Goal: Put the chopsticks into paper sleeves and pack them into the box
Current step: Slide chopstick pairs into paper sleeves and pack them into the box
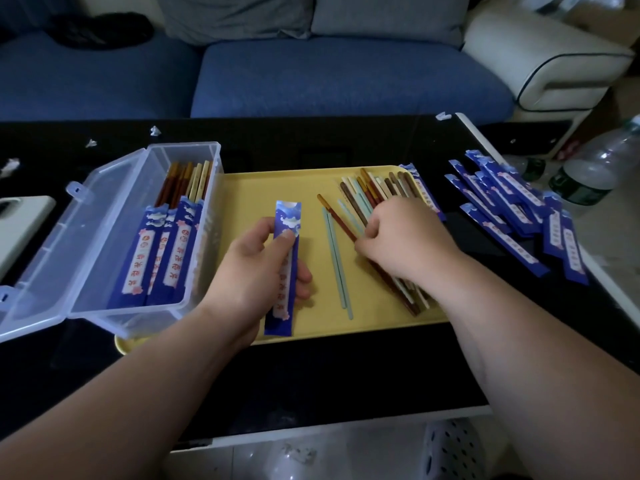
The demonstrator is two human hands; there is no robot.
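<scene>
- Left hand [254,268] grips one blue paper sleeve [288,216]. Thumb is on the front, fingers [304,273] wrap round behind, clamped on it.
- The sleeve stands roughly lengthwise over the yellow tray [256,188], its lower end at the tray's near edge.
- Right hand [407,237] is palm down on the loose chopsticks pile [372,194] at the right side of the tray. Its fingers [366,235] are curled, tips in among the sticks; cannot tell if they pinch one.
- The pile is mixed: brown, cream and pale blue sticks, fanned out under and past the hand.
- A pale blue chopstick pair [337,271] lies by itself on the tray between the two hands, the sticks side by side, touching neither hand.
- Clear plastic box [214,157] sits at the left, overlapping the tray's left edge, with its hinged lid [52,244] swung open to the left.
- Sleeved chopsticks [173,251] are inside the box, several side by side, stick ends poking out of the sleeves at the far end.
- A heap of empty sleeves [512,209] is on the black worktop [311,368] right of the tray, well apart from the box.
- One more sleeve lies at the tray's right rim, partly hidden by the pile.
- Plastic bottle [595,168] at far right, blue sofa [329,74] behind the worktop.
</scene>
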